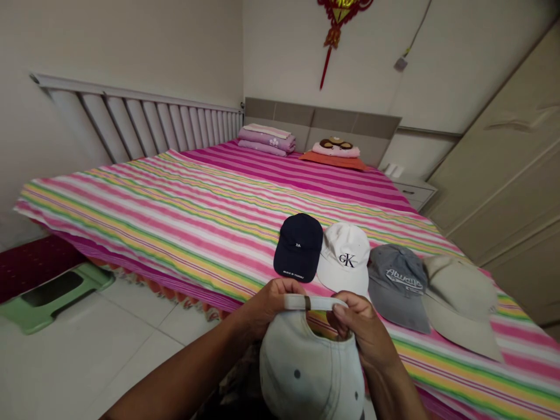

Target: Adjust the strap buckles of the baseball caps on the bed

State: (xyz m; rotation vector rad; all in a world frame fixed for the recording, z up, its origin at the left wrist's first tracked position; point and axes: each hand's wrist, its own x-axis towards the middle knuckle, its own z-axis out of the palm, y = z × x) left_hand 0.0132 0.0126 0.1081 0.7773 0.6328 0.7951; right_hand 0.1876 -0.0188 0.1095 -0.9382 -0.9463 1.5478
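Observation:
A pale grey-green baseball cap (pixel 312 367) is held up in front of me, its back opening and adjustment strap (pixel 317 303) at the top. My left hand (pixel 277 303) pinches the strap's left end beside a small brass-coloured buckle. The strap's right end is between the thumb and fingers of my right hand (pixel 356 321). Just beyond my hands, a navy cap (pixel 299 248) and a white cap (pixel 345 256) lie side by side on the bed. To their right rest a grey cap (pixel 399 286) and a beige cap (pixel 461 297), touching each other.
The bed has a striped sheet (pixel 153 204) and a slatted rail (pixel 144 125) along its left. Folded purple bedding (pixel 266 141) and a pink-and-orange pile (pixel 336 153) sit by the headboard (pixel 324 125). A green stool (pixel 56 297) stands on the tiled floor (pixel 131 344); a nightstand (pixel 413 189) is at right.

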